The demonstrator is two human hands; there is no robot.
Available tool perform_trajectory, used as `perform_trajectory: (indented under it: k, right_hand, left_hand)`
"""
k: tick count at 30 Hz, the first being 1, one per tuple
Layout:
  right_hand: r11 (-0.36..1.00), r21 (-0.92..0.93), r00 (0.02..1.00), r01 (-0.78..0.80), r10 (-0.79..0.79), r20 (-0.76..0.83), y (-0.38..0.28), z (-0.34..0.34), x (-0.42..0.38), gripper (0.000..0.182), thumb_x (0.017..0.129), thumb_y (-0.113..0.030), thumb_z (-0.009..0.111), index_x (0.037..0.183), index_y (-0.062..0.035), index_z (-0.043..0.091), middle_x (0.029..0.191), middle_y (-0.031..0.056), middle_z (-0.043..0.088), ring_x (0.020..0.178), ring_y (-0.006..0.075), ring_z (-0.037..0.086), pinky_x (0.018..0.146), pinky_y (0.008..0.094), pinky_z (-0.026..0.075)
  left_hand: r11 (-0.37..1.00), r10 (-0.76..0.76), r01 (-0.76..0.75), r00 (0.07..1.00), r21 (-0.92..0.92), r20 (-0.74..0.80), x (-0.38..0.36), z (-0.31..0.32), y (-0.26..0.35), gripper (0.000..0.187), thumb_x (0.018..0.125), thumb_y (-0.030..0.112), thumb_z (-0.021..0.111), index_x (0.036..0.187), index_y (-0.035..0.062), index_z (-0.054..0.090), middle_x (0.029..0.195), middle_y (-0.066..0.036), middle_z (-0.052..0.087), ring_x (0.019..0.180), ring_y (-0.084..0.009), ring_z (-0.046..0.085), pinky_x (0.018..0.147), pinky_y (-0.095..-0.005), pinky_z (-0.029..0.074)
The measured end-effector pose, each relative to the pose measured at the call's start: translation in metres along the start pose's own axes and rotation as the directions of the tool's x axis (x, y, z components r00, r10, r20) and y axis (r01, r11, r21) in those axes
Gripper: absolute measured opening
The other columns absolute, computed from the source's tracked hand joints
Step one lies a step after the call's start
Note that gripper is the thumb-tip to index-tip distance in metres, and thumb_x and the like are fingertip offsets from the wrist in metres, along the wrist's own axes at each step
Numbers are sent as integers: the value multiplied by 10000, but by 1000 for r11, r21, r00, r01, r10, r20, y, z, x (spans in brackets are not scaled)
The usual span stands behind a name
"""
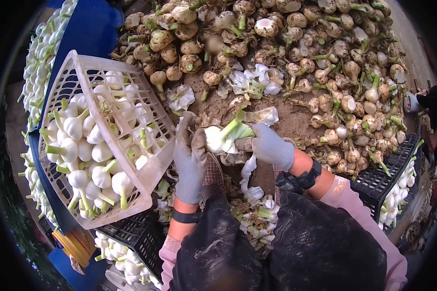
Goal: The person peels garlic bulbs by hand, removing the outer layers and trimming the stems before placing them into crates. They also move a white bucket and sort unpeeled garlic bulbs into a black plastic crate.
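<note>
A garlic bulb (pixel 215 139), white with a green stalk and loose outer skin, is held between my two gloved hands in the middle of the view. My left hand (pixel 188 157) is closed around the bulb's left side. On the other side my right hand (pixel 273 145) pinches the garlic skin (pixel 239 131), which hangs partly peeled beside the stalk. Both gloves are grey and soiled, the left one darker at the fingers. To the left, a white plastic crate (pixel 145 186) stands tilted, filled with clean peeled garlic bulbs (pixel 102 175).
A large heap of dirty, unpeeled garlic (pixel 325 63) spreads over the soil ahead and right. Peeled skins (pixel 255 80) lie before me and between my legs. Black crates (pixel 391 169) with white garlic stand right and lower left. A blue sheet (pixel 94 26) lies behind the white crate.
</note>
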State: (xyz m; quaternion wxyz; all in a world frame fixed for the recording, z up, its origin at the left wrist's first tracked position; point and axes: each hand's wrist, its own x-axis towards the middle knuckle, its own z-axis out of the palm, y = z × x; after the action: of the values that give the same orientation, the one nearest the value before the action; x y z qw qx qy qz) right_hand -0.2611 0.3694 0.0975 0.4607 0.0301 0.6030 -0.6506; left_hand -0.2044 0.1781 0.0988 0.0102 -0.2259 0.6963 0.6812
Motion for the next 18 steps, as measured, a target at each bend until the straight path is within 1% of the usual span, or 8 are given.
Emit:
perform_trajectory:
  k: [2,4,6,8,11,13,14,18]
  right_hand:
    - [1000,-11,1000,3,-3,0,4,-1,-1,241,857,-125,627,1040,31,633,854,120,686,709,163,653,646,320,521]
    - [961,-247,971,125,-170,-171,20,-4,3,253,877,-119,590,1081,28,617,863,111,682,716,157,647,661,327,524]
    - [941,-261,951,217,-264,-161,21,-3,-2,271,863,-132,564,1083,18,619,828,157,682,736,236,668,690,357,523]
    - [792,-559,954,247,-300,-4,14,1,-9,305,827,-143,555,1085,6,622,854,217,666,808,333,661,730,397,516]
    - [646,-728,946,229,-323,11,12,-4,-12,369,776,-150,557,1120,-25,609,910,228,653,853,367,643,750,436,513]
    - [519,-820,925,241,-378,33,7,-15,-10,360,771,-151,560,1110,-41,611,900,207,660,836,353,651,741,438,516]
    - [399,-911,917,103,-394,-69,0,-25,-7,328,765,-153,571,1076,-59,616,891,187,664,826,341,655,727,430,519]
    - [202,-976,918,-85,-364,-156,-11,-46,-2,320,710,-96,580,1027,-60,606,857,174,640,790,346,642,676,438,512]
  left_hand:
    - [819,307,-240,951,522,-45,5,-3,-9,418,870,102,618,1271,21,537,1194,-188,557,1080,-263,568,926,-355,455]
    - [792,326,-320,942,520,83,-5,12,23,414,803,140,703,1189,33,595,1133,-226,568,1048,-343,582,898,-378,464]
    - [784,232,-326,943,528,238,-9,17,26,480,793,124,739,1215,-19,561,1132,-118,593,1067,-189,568,898,-307,466]
    - [809,267,-333,942,484,202,-5,19,17,458,753,120,774,1152,-17,596,1059,-93,607,989,-165,588,850,-294,482]
    - [955,-117,70,982,289,147,-7,21,20,180,785,15,695,953,-35,653,967,-79,634,864,-136,594,798,-274,483]
    - [910,46,-103,988,401,149,-9,18,20,149,789,-3,678,932,-37,657,958,-82,636,856,-134,593,789,-269,480]
    - [822,199,-260,965,506,172,-12,15,20,119,793,-21,661,911,-38,660,948,-84,638,848,-132,592,780,-264,478]
    - [990,-21,-13,973,143,230,-21,13,44,132,781,-25,675,913,-28,678,970,-95,642,875,-146,600,787,-267,479]
